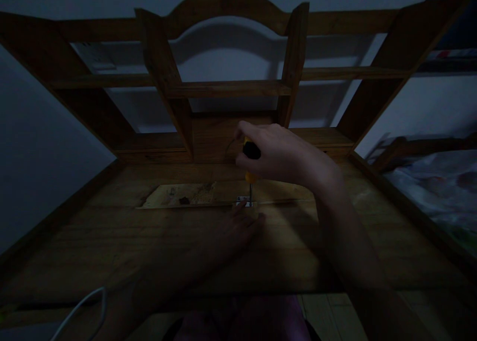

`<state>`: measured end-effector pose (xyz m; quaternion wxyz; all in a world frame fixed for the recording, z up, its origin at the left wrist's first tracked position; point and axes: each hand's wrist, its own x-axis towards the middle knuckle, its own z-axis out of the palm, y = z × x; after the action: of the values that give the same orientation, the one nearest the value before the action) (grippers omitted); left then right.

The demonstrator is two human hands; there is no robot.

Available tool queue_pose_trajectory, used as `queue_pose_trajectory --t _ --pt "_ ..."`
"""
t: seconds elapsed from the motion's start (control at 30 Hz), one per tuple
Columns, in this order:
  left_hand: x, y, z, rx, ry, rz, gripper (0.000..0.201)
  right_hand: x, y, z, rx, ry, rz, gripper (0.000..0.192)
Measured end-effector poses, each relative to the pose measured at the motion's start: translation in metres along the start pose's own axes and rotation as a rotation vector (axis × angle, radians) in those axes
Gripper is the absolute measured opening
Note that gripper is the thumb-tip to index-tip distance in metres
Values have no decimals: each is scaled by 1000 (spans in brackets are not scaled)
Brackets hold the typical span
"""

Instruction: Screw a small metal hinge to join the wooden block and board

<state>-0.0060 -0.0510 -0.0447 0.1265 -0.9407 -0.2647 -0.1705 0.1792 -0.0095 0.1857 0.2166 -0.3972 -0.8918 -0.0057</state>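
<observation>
My right hand [276,149] is closed round the yellow-and-black handle of a screwdriver [251,176], held upright. The shaft points straight down, and its tip meets the right part of a small metal hinge [243,200]. That hinge lies on the wooden desktop [167,246], across a long seam. My left hand [238,227] rests low on the wood just in front, fingers stretched out, with a fingertip on the hinge. A paler bit of wood shows between the fingers and the hinge. Dim light hides the screw head.
Behind the desktop rises a wooden shelf unit [227,88] with an arched top. A pale, rough strip [186,194] with dark marks lies left of the hinge. One white cable [84,301] loops at the lower left. Clear plastic [436,192] covers something at the right.
</observation>
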Motion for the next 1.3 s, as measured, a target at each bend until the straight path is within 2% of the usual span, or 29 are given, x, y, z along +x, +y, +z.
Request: queue_pose_trajectory --t 0.1,0.23,0.37,0.5,0.63,0.77,0.83,1.03,1.2,1.3 --pt "3 1 -7 18 -20 11 43 0 -2 -2 14 -22 -38 25" --pt "5 2 -13 23 -38 -7 42 1 -1 -1 -27 -22 6 24" --pt "4 1 -10 24 -52 1 45 2 2 0 -51 0 37 32" --pt "4 1 -8 37 -108 -6 48 2 -2 -4 7 -35 -6 23" --pt "6 2 -9 47 -76 -3 44 2 -4 -5 6 -49 29 21" --pt "4 1 -6 33 -59 0 46 3 -1 -2 -13 -8 73 28" --pt "3 1 -3 29 -60 -1 46 3 0 -2 1 -10 70 30" --pt "4 2 -4 7 -62 -24 45 2 -2 -4 33 -48 14 19" --pt "4 2 -6 24 -19 -2 45 2 1 -2 -40 14 66 28" --pt "4 1 -2 36 -5 -1 43 2 3 -4 -3 -13 54 24"
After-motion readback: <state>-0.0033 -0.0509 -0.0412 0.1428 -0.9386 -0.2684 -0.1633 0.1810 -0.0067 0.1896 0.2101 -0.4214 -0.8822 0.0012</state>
